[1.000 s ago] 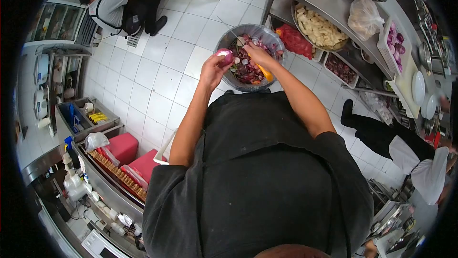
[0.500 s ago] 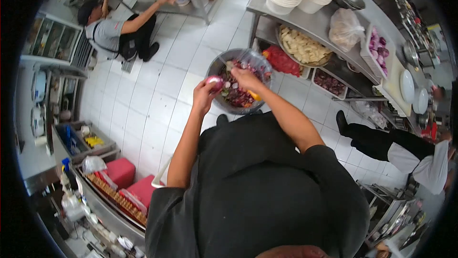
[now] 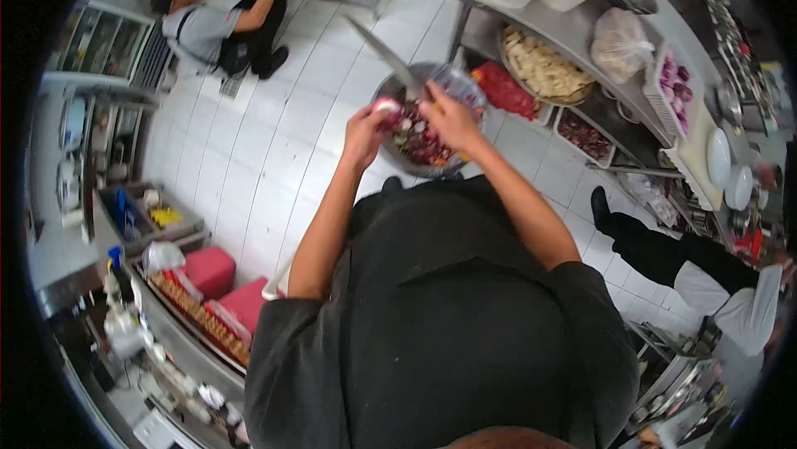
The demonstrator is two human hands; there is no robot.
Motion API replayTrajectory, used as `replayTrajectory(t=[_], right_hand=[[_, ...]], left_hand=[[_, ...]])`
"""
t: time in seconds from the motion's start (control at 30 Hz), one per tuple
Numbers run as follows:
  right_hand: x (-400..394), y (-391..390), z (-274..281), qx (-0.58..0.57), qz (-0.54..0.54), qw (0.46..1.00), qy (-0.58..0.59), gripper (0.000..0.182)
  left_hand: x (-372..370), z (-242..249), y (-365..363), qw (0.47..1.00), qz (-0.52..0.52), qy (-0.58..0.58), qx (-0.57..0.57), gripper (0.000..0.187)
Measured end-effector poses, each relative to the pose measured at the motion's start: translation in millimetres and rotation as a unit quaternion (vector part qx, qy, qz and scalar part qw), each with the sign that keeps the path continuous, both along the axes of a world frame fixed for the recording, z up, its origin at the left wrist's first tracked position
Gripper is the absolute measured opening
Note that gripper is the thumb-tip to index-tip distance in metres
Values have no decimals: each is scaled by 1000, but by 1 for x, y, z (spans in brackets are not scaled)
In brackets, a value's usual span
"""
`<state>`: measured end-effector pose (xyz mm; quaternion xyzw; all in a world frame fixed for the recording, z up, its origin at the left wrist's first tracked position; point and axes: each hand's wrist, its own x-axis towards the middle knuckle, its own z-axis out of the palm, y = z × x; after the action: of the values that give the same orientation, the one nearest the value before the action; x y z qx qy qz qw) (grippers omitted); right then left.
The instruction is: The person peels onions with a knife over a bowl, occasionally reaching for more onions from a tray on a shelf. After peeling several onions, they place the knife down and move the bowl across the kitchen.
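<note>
A purple-red onion (image 3: 387, 110) is gripped in the fingers of my left hand (image 3: 362, 140), over the left side of a large round bin (image 3: 425, 173). My right hand (image 3: 453, 123) is closed around the handle of a long knife (image 3: 387, 56). The broad blade points up and to the left, past the bin's far rim and apart from the onion. Below both hands, the bin holds onion skins and red and white scraps (image 3: 426, 146). Part of the handle is hidden by my right fingers.
Right of the bin lie a red mesh bag (image 3: 506, 90), a bowl of pale pieces (image 3: 544, 63) and a tray of dark red pieces (image 3: 585, 135). A basket of purple onions (image 3: 678, 94) sits on the shelf. One person (image 3: 203, 31) crouches at left; another (image 3: 722, 287) stands at right.
My right hand has turned and moved slightly right, bringing the knife blade up into clear view. The onion stays in my left hand. The crouching person's hands have shifted.
</note>
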<state>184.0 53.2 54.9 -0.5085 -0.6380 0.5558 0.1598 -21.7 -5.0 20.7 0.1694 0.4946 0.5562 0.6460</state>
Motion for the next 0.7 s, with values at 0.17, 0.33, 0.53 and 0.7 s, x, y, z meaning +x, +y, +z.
replayTrajectory(t=[0.17, 0.33, 0.53, 0.7], right_hand=[[-8, -3, -3, 148, 1, 988, -48, 69], [-17, -21, 16, 122, 71, 989, -39, 71], [-21, -29, 12, 149, 59, 987, -19, 70], [-21, -30, 12, 111, 64, 992, -9, 65]], left_hand=[[14, 18, 7, 1000, 16, 15, -9, 30], [13, 9, 3, 999, 5, 30, -11, 22], [19, 24, 1, 999, -1, 41, -9, 13], [16, 14, -2, 999, -10, 47, -2, 20]])
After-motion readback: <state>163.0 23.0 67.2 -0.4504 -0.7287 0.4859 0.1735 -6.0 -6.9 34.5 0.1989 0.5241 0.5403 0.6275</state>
